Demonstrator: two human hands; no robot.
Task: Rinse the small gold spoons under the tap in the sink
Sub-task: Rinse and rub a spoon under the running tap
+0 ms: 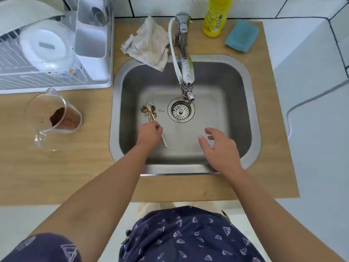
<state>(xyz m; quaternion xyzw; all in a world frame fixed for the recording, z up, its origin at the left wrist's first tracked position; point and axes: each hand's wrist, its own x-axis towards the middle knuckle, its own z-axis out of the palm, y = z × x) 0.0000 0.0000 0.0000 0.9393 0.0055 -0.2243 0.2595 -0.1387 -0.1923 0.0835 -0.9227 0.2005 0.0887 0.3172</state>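
I see one steel sink [251, 103] with one tap [186, 72] over one round drain [181, 110]. I do not see water running. The small gold spoons [150, 111] lie in a bunch on the sink floor, just left of the drain, with dark bits stuck on their bowls. I think there are three or four, but they overlap and I cannot count them for sure. My left hand [149, 135] is curled around the spoon handles, and one pale handle tip sticks out on the near side of it. My right hand [219, 148] hangs over the near right part of the sink with its fingers spread and loose, holding nothing. On the wooden counter [56, 171] I count one clear jug [54, 118] with brown powder on the left, one white drying rack [52, 53] on the far left, one crumpled grey cloth [149, 46] at the far edge of the sink, one yellow bottle [216, 16] and one blue sponge [241, 35] on the far right. The bottle label has writing, but it is too blurry to read.
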